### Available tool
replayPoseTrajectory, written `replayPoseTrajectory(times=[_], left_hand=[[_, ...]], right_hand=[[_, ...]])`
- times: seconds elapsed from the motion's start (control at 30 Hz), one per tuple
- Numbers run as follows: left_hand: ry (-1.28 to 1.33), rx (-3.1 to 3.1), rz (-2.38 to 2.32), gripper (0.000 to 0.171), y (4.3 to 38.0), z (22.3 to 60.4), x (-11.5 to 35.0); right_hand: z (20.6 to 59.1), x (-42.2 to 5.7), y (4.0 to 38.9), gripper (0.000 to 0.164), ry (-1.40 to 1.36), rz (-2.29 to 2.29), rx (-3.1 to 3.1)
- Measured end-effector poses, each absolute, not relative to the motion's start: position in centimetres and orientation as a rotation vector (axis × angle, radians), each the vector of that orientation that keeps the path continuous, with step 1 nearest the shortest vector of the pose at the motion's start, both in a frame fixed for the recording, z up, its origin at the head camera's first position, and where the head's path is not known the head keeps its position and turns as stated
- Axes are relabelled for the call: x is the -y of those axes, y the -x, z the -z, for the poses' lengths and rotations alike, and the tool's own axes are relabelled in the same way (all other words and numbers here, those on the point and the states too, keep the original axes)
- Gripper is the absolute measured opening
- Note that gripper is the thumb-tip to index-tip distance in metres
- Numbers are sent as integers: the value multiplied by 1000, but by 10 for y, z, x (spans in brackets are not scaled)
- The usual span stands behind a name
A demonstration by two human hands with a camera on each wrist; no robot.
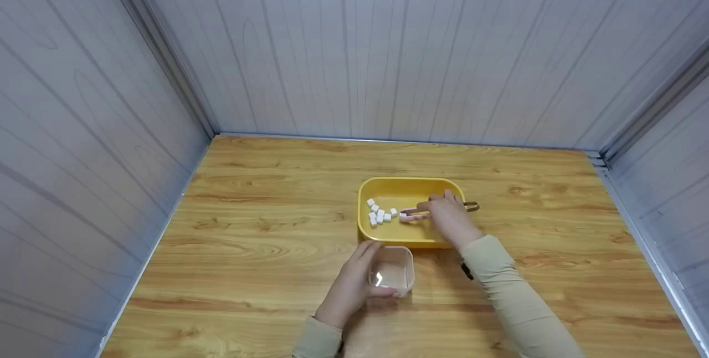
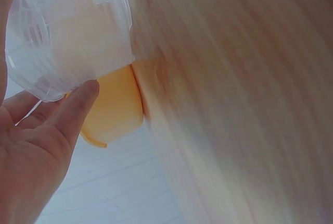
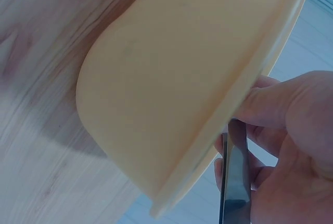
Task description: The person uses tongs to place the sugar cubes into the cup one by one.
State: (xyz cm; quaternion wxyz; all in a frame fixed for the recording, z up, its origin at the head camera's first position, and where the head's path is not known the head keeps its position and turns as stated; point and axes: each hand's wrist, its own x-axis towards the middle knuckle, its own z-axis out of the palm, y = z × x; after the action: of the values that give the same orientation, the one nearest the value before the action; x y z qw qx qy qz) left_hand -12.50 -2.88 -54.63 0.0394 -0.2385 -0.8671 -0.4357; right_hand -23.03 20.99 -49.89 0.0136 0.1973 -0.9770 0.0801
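Observation:
My left hand (image 1: 350, 280) holds a small clear plastic container (image 1: 394, 269) by its sides, thumb on the near side. That container (image 2: 78, 31) stands on the table just in front of a yellow basin (image 1: 410, 179). Over the basin's right part, my right hand (image 1: 450, 218) grips a pair of metal tongs (image 3: 237, 177). The tongs' pinkish tips reach left, down inside the basin, and one white cube (image 1: 402, 216) lies between them; whether they squeeze it I cannot tell. Several more white cubes (image 1: 380, 216) lie scattered at the basin's left end.
The wood-grain table (image 1: 266, 225) carries the basin and container near its middle. Pale panelled walls (image 1: 376, 59) enclose it at the back and on both sides. The basin's raised rim runs beneath the right hand.

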Motion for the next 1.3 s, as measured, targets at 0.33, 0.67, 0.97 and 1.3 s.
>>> replayPoseTrajectory(times=[0.33, 0.67, 0.97, 1.3], left_hand=[[696, 2697, 1353, 97, 124, 547, 29], [680, 2703, 1382, 97, 124, 547, 28], [709, 2694, 1343, 95, 124, 545, 29], [693, 2708, 1354, 96, 126, 545, 29]], right_hand=[[501, -210, 228, 47, -613, -313, 3051], [503, -211, 227, 46, -592, -349, 3031], [504, -211, 227, 42, -592, -276, 3018], [503, -212, 228, 46, -594, -335, 3023]])
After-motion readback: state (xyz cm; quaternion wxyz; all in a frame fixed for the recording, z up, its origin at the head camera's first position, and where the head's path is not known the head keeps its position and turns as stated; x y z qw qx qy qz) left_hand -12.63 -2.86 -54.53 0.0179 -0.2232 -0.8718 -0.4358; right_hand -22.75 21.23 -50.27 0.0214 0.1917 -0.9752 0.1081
